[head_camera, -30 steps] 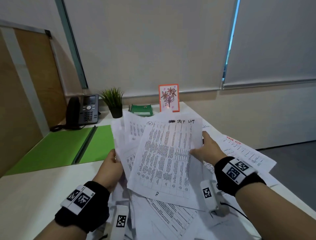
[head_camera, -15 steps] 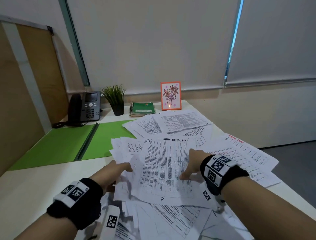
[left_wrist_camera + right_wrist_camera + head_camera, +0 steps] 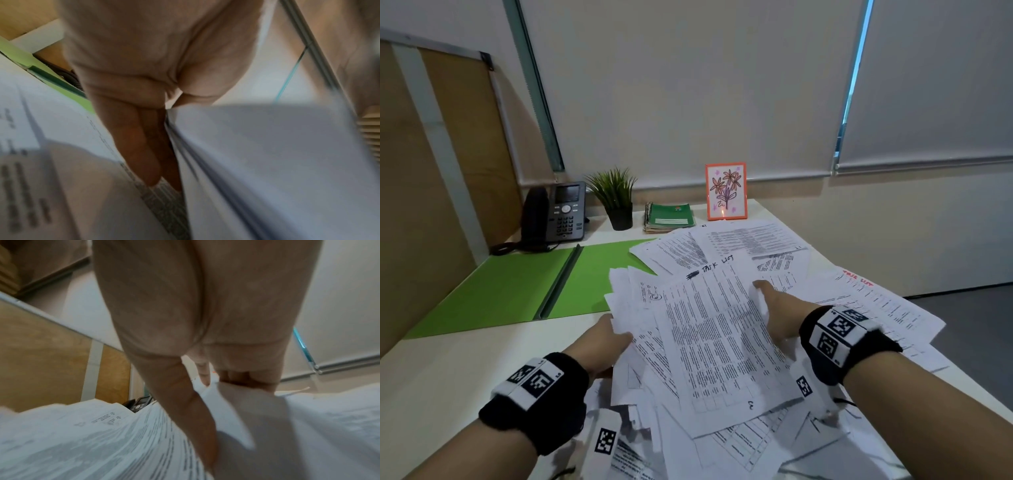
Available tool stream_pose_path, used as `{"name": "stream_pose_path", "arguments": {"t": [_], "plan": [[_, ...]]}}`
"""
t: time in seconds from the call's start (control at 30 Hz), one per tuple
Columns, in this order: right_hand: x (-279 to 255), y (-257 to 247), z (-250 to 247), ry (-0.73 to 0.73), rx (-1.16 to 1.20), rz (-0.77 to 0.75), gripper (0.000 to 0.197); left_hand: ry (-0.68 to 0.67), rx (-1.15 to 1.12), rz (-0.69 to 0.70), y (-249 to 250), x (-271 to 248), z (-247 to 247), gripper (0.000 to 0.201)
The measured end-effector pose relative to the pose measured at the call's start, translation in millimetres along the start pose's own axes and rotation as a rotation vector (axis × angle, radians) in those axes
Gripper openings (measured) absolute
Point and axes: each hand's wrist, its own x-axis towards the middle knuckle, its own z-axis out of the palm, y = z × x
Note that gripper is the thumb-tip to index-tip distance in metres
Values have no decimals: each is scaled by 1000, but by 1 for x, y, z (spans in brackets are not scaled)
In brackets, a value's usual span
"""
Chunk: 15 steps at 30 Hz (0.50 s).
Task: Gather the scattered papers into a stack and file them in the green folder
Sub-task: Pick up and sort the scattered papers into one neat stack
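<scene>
A loose bundle of printed papers (image 3: 709, 329), its top sheet headed "TASK LIST", sits between both hands over the desk. My left hand (image 3: 616, 334) grips its left edge. In the left wrist view the fingers (image 3: 144, 154) reach under the sheets (image 3: 267, 162). My right hand (image 3: 767, 298) grips the right edge, thumb (image 3: 195, 418) lying on top and fingers (image 3: 246, 378) curled under the paper (image 3: 102, 434). The green folder (image 3: 510, 284) lies open and flat to the left, its right flap partly covered by sheets.
More sheets lie scattered behind (image 3: 750, 236), to the right (image 3: 876, 301) and under the bundle near me (image 3: 739, 445). A desk phone (image 3: 565, 216), a potted plant (image 3: 616, 198), green notebooks (image 3: 671, 217) and a framed flower picture (image 3: 726, 192) line the far edge. The desk's right edge is close.
The raised bundle was lowered onto the pile with both hands spread on it. Now both hands grip its edges again, and the top sheet has turned clockwise.
</scene>
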Motion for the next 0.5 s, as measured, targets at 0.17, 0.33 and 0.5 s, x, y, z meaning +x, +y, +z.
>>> {"name": "stream_pose_path", "arguments": {"t": [0.17,0.33,0.5], "plan": [[-8,3,-6,27,78,-72,87,76,-11,47,6,0,1,38],[0,-3,2,-83,6,-114,103,-71,44,6,2,4,4,70],[9,-3,8,-29,132,-153,110,-11,22,106,8,-2,6,55]]}}
